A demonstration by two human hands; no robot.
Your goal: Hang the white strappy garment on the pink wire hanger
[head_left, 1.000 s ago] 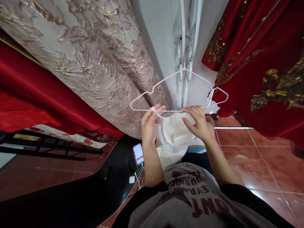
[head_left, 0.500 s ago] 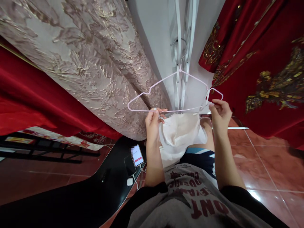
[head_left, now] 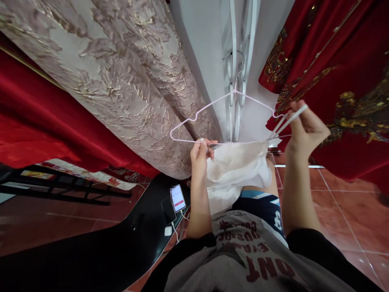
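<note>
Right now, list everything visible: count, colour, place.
hanger: one, pink, centre
garment: one, white, at hanger
strap: at least one, white, mid-right
brocade: one, pink-gold, upper left
cloth: two areas, red, both sides
rails: several, white, behind hanger
bench: one, black, lower left
phones: two, dark and lit, bench
block: one, white, by phones
frame: one, black, left
tiles: several, reddish, both sides
shorts: one, navy, lap
shirt: one, grey, black, bottom
left hand: one, on hanger
right hand: one, on strap

Hanger (head_left: pixel 235 91) ahead, cloth (head_left: pixel 240 168) just below it, 2 phones (head_left: pixel 178 198) on bench (head_left: pixel 115 251) at left
</note>
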